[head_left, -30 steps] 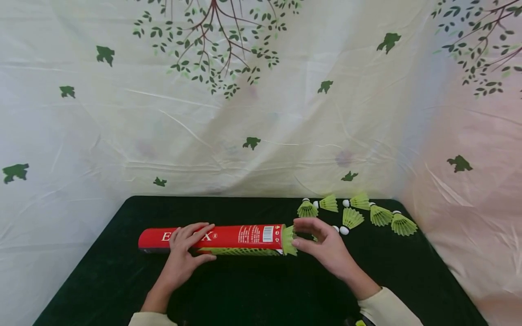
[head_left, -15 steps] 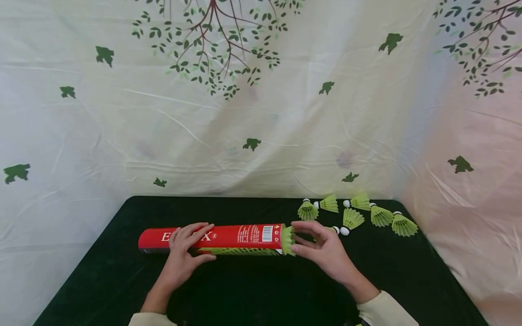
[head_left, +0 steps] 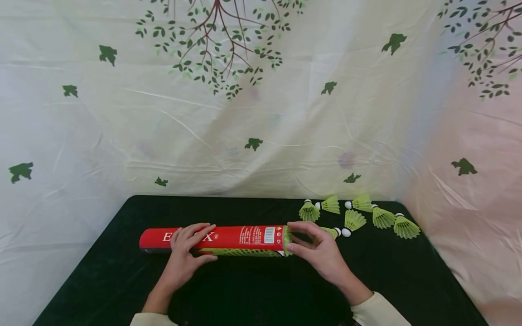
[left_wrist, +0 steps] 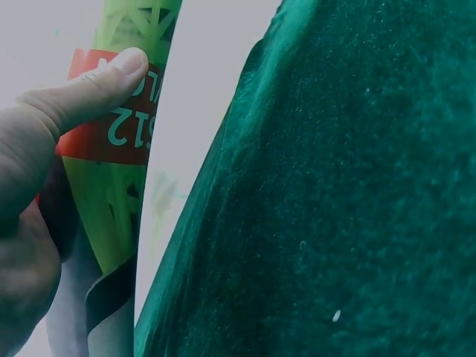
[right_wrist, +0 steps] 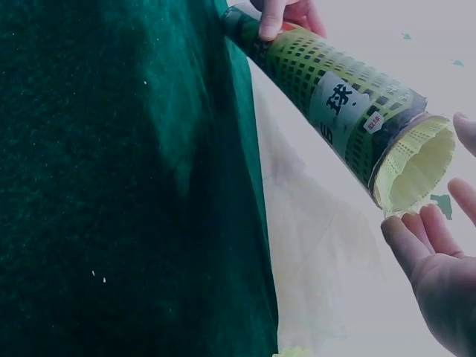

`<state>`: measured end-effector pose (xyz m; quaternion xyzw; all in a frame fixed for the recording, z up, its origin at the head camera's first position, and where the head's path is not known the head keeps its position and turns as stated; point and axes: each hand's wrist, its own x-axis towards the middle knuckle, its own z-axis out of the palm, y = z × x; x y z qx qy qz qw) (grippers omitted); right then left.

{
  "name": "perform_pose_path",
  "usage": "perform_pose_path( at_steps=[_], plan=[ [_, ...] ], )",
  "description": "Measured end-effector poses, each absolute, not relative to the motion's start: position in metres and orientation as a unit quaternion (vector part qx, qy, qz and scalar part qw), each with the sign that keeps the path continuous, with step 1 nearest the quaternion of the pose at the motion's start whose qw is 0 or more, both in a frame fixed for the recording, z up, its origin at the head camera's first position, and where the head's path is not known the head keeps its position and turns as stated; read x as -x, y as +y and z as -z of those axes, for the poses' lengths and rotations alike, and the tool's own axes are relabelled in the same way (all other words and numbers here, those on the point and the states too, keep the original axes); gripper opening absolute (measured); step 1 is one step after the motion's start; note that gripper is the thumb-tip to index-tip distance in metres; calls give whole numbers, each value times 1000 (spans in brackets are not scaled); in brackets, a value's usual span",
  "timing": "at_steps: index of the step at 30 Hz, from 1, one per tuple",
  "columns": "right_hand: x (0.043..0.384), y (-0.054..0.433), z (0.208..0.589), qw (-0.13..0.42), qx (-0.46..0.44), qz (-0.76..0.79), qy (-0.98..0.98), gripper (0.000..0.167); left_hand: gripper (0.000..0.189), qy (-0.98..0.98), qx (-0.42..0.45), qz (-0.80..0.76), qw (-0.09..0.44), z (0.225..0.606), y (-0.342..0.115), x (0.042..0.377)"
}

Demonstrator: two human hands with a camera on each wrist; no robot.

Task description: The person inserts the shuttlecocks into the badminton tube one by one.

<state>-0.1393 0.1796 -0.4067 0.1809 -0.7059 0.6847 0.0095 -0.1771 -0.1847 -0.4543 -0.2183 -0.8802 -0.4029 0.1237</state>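
A red shuttlecock tube (head_left: 244, 237) lies sideways across the dark green table. My left hand (head_left: 185, 249) grips its middle, fingers over the top and thumb on the near side; the left wrist view shows that thumb (left_wrist: 111, 82) against the label. At the tube's right end is a yellow-green shuttlecock (right_wrist: 416, 167), its skirt opening outward and only its rim protruding. My right hand (head_left: 320, 251) holds this rim between curved fingers and thumb. The shuttlecock's head is hidden inside the tube.
Several loose yellow-green shuttlecocks with white heads, such as one at the right edge (head_left: 405, 226), lie at the table's back right. Another shuttlecock (head_left: 333, 232) sits just behind my right hand. A pale printed curtain (head_left: 285, 122) surrounds the table (head_left: 253, 294).
My right hand has moved left, and the shuttlecock at the tube's end has slid deeper in, leaving less skirt outside. The left hand and the tube have stayed put.
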Motion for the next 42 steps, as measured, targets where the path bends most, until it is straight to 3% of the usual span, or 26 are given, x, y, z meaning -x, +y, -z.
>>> perform_pose_path(
  at_steps=[42],
  plan=[
    [130,180,411,-22,-157,-670,-725,48,81,-885,207,398,122,454,-182,167]
  ],
)
